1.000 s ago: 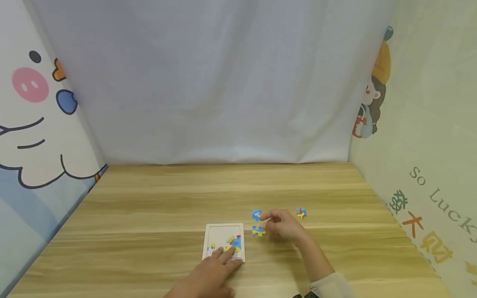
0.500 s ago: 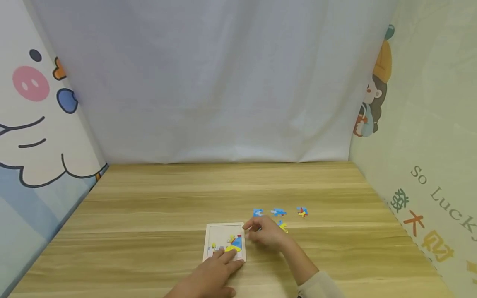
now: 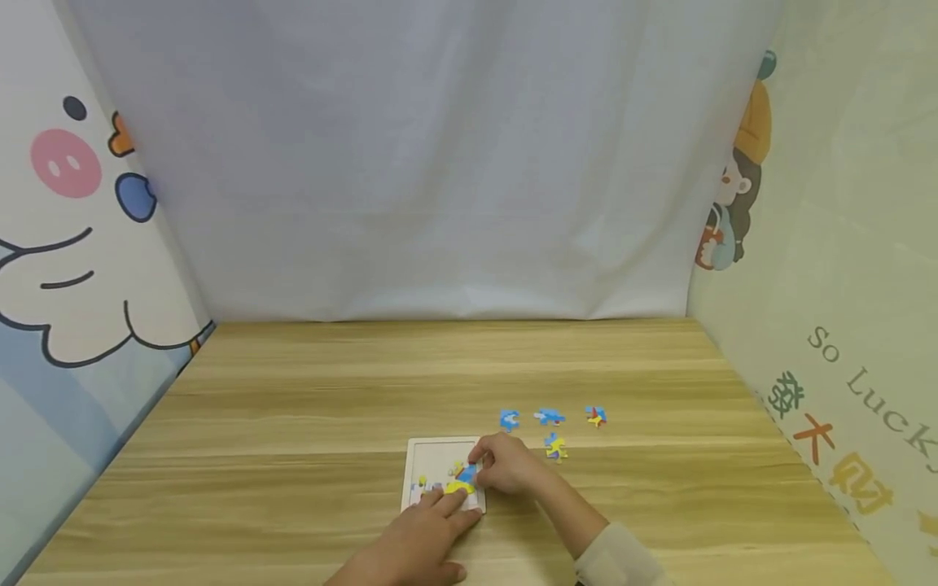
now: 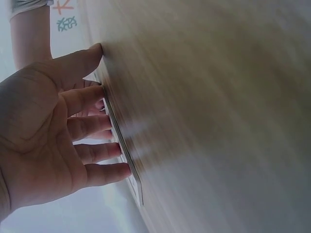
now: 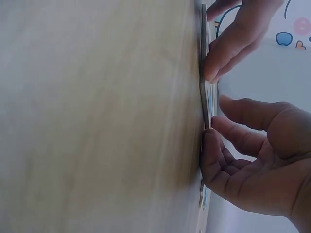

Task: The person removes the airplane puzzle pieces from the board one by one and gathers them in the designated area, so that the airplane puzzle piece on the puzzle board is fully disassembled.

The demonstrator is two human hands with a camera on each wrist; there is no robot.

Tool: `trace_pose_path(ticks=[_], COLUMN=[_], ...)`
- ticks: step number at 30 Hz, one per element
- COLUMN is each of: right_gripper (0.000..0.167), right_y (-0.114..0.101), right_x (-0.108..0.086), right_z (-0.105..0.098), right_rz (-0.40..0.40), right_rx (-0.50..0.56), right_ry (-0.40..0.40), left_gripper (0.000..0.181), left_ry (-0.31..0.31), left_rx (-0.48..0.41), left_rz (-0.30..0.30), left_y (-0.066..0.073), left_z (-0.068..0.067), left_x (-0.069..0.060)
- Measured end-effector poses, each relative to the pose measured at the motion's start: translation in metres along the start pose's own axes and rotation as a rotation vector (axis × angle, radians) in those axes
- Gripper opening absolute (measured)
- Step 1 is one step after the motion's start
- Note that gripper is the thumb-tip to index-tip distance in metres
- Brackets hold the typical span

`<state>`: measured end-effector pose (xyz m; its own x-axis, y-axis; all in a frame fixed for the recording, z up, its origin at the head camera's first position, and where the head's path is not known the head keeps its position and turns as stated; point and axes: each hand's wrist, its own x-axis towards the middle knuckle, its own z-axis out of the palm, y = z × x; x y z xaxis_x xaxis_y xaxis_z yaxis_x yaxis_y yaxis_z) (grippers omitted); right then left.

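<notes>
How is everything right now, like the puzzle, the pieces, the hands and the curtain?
Puzzle board: flat on the table, partly filled.
Yellow-and-blue piece: loose, outside the board.
Three other pieces: loose, in a row.
Left hand: fingers spread, resting on the board.
Right hand: fingers bent, at the board's right edge; can't tell if holding anything.
Curtain: hanging down.

The left hand (image 4: 53, 131) shows its palm, thumb held apart, fingers spread and fairly straight, their tips at the edge of a thin, pale board (image 4: 139, 190) lying on the wood-grained desk (image 4: 209, 121). Beyond, to the right, a forearm (image 4: 31, 41) meets a light sleeve (image 4: 29, 5); green and orange characters (image 4: 67, 24) mark the wall (image 4: 70, 43).
</notes>
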<state>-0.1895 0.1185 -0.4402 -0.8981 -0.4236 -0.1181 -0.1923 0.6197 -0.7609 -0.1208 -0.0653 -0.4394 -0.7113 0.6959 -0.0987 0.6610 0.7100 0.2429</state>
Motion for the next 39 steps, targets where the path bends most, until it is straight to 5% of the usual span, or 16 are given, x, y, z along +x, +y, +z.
trace_pose_path(ticks=[18, 27, 34, 39], right_gripper=[0.024, 0.019, 0.015, 0.015], right_y=[0.000, 0.001, 0.003, 0.005], right_x=[0.008, 0.010, 0.007, 0.005], right_z=[0.001, 0.000, -0.011, -0.014], right_rz=[-0.026, -0.080, -0.043, -0.072], right_rx=[0.030, 0.138, 0.347, 0.376], right_ry=[0.013, 0.023, 0.003, -0.019], left_gripper=[0.063, 0.063, 0.063, 0.063], left_ry=[-0.003, -0.008, -0.017, -0.017], left_rx=[0.002, 0.001, 0.001, 0.003], left_rz=[-0.010, -0.013, -0.032, -0.035], left_y=[-0.001, 0.000, 0.000, 0.000], left_z=[-0.002, -0.002, -0.001, 0.000], left_x=[0.002, 0.003, 0.004, 0.004])
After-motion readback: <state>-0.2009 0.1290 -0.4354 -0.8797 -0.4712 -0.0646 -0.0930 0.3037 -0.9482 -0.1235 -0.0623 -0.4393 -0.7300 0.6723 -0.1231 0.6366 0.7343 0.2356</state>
